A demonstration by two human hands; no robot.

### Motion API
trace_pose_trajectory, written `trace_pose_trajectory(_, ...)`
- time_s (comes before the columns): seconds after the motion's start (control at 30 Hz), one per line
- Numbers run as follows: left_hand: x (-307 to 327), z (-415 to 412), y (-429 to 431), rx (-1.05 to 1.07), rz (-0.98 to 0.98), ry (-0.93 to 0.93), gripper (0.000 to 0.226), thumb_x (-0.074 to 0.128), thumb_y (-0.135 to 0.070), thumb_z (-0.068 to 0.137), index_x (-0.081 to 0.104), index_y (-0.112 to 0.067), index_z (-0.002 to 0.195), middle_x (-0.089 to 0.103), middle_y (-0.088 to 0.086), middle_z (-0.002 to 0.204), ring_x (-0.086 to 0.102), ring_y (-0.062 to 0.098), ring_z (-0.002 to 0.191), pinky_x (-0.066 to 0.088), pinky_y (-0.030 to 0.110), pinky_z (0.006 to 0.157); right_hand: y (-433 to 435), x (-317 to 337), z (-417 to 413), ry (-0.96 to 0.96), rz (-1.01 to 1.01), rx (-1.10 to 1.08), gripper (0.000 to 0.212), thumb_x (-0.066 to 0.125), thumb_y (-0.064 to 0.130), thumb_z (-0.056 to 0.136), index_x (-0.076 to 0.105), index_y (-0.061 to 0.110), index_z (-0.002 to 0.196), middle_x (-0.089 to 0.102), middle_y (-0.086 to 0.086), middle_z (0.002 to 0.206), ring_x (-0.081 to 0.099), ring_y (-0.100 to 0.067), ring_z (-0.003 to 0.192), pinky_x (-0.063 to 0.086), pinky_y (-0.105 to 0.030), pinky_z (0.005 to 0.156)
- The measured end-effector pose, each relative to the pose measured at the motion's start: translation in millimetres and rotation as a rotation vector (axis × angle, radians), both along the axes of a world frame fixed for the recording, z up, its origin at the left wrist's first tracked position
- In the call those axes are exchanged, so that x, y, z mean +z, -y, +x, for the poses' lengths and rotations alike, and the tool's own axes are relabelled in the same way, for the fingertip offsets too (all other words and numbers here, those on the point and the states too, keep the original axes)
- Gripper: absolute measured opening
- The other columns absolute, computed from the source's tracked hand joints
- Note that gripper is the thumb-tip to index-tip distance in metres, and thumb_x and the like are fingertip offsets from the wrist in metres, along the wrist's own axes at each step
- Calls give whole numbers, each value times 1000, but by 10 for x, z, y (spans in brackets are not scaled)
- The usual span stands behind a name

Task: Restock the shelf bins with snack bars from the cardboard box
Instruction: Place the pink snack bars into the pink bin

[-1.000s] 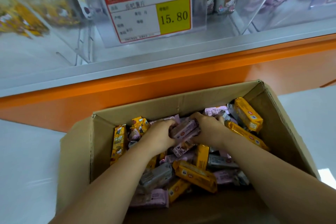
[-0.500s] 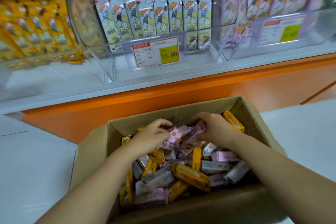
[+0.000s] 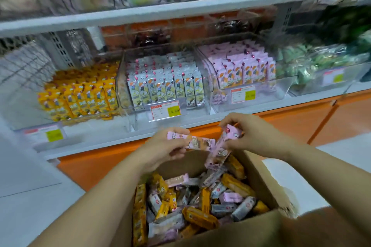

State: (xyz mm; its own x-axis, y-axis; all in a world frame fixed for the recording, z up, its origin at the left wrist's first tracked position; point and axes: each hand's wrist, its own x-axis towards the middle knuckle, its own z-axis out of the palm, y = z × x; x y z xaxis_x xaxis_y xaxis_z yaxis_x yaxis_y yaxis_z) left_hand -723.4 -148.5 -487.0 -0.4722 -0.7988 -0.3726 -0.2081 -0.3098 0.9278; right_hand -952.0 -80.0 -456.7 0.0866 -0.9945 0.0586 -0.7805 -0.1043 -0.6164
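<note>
Right, we see both hands raised above the cardboard box, each gripping a pink snack bar. Our left hand is closed around one pink bar lying roughly level, fingers curled over its left end. Our right hand pinches the top of a second pink bar that hangs tilted down and left, its lower end reaching near the box's far wall. The two bars cross or touch near the middle; we cannot tell which.

The box sits low in view, open, filled with a loose jumble of snack bars: yellow-orange, grey-silver and pink ones mixed, lying at all angles.

Behind the box runs an orange shelf base with a white shelf ledge on top. On the shelf stand clear plastic bins side by side. The left bin holds yellow bars standing upright in rows. The middle bin holds grey-silver bars upright, with a price tag on its front reading 15.80. The right bin holds pink bars upright toward the back, front part bare, and carries its own price label, text too blurred to read. Further right sits a bin of green packets, blurred. A higher shelf above carries more packaged goods, too smeared to name.
</note>
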Motion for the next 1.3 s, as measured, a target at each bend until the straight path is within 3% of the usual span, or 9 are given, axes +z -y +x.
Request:
trace_pose_trajectory(0.2, 443, -163, 30, -75, -495, 260, 23, 72, -38, 81, 62, -21, 94, 69, -1, 81, 60, 11, 71, 46, 31, 72, -140, 129, -273, 342, -114, -191, 42, 82, 17, 70, 57, 28, 101, 56, 8, 93, 55, -3, 85, 42, -10, 69)
trace_pose_trajectory(0.4, 881, -577, 8, -190, -733, 351, 16, 68, -38, 84, 56, -28, 89, 52, -18, 50, 54, 15, 60, 52, 47, 75, -120, 302, -418, 528, -237, -236, 41, 80, 12, 72, 56, 35, 95, 64, 6, 102, 59, 2, 91, 47, -11, 75)
trace_pose_trajectory(0.47, 1003, -743, 10, -254, -763, 341, 13, 68, -36, 85, 57, -35, 92, 63, -14, 65, 63, 22, 74, 52, 48, 82, -142, 381, -451, 550, -279, -233, 40, 78, 9, 73, 57, 32, 97, 61, 13, 100, 57, 12, 83, 46, -7, 69)
trace_pose_trajectory(0.57, 1127, -983, 42, -384, -725, 310, 35, 70, -38, 83, 56, -32, 114, 66, 3, 101, 66, 22, 92, 52, 48, 89, -161, 460, -500, 620, -319, -228, 36, 78, 5, 73, 59, 24, 97, 57, 9, 84, 56, 2, 60, 48, -10, 64)
trace_pose_trajectory(0.7, 1272, -1279, 66, -464, -730, 217, 42, 67, -21, 87, 49, -35, 122, 47, -9, 125, 68, 12, 75, 57, 42, 81, -145, 505, -594, 609, -423, -254, 38, 78, 9, 73, 58, 30, 97, 60, 12, 88, 59, 1, 78, 50, -14, 79)
trace_pose_trajectory(0.83, 1342, -1543, 161, -441, -908, 217, 38, 66, -27, 87, 52, -47, 116, 51, -19, 118, 62, 16, 98, 54, 43, 87, -80, 560, -749, 602, -562, -382, 36, 78, 17, 74, 58, 38, 95, 62, 18, 92, 59, 0, 82, 49, -15, 77)
trace_pose_trajectory(1.1, 1337, -2029, 372, -277, -976, 171, 38, 73, -28, 82, 57, -42, 114, 60, -9, 114, 67, 26, 83, 56, 48, 75, 177, 587, -1002, 680, -684, -468, 33, 73, 12, 80, 59, 41, 90, 63, 21, 81, 58, 2, 74, 48, -13, 60)
trace_pose_trajectory(1.2, 1365, -2163, 462, -241, -983, 160, 35, 74, -26, 82, 60, -35, 112, 68, -8, 96, 67, 24, 73, 56, 48, 71, 308, 630, -1129, 680, -691, -398, 36, 69, 6, 82, 61, 39, 90, 65, 31, 82, 60, 8, 85, 47, -8, 71)
trace_pose_trajectory(1.3, 1359, -2285, 661, -159, -1061, 196, 28, 73, -29, 81, 62, -36, 106, 67, -12, 92, 65, 13, 78, 55, 39, 77, 472, 691, -1345, 637, -688, -315, 34, 65, 2, 85, 63, 33, 98, 68, 17, 98, 62, 3, 93, 50, -13, 81)
